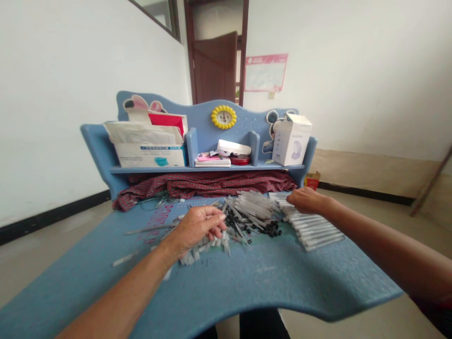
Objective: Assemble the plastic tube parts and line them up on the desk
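Pens (319, 230): Clear-barrelled, they lie side by side in a row to the right of the black parts (273, 230) on the blue table (275, 282); the even lie likely checks rolling and sets them apart from the jumble.
Tubes (252, 205): Heaped just behind the black parts, many pointing roughly one way, an order that probably makes each easier to lift singly.
Black parts: Clumped at the near edge of the tubes, with more scattered among them; small pieces like these seem handiest when kept together.
White bits (192, 254): Strewn to the left of the black parts, below the left hand (203, 223), apparently placed within its short reach.
Left hand: Poised left of the black parts, fingers curled and thumb drawn toward the forefinger; whether anything is pinched cannot be told.
Right hand (307, 200): Behind and right of the black parts, at the far end of the pens, fingers bunched; the tips are hidden, so any grip cannot be told.
Cloth (212, 183): Checked, bunched behind the black parts under the shelf (208, 169), seemingly tucked back to spare table room.
Shelf: Beyond the black parts, it bears boxes, presumably to keep them off the work surface.
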Tool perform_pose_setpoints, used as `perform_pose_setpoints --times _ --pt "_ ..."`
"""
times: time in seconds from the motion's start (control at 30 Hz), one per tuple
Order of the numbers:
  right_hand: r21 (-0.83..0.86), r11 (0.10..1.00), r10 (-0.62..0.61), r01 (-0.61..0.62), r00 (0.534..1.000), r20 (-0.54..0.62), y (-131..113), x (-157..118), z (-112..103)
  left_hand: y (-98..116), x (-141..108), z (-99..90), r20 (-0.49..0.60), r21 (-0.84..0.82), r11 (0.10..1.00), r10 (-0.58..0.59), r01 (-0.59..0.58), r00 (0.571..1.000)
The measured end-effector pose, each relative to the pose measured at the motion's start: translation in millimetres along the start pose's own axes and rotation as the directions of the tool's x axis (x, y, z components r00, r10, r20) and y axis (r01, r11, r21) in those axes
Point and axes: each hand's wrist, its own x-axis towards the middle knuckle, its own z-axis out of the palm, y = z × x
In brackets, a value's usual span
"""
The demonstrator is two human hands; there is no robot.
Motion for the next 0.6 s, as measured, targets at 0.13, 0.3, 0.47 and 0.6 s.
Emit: perform_pose_setpoints --times 0.13,0.3,0.47,0.6 --pt "0.014 1.000 0.018 -0.018 1.000 0.000 1 -1 -2 0 0 -0.2 -0.004 -0.001 1.000 -0.012 0.012 1.000" --pt "0.042 0.999 0.028 -0.026 0.999 -0.045 -10 -8 -22 0 0 -1.6 -0.022 -0.010 1.000 -0.006 0.005 1.000" --pt "0.194 0.976 -0.074 0.100 0.988 -0.138 -38 -18 -42 -1 1 -1.6 -0.030 -0.012 1.000 0.002 -0.003 1.000" --pt "0.274 0.945 -0.132 0.177 0.976 -0.173 -61 -22 -51 -1 0 -1.6 -0.038 -0.009 1.000 0.001 -0.001 0.999"
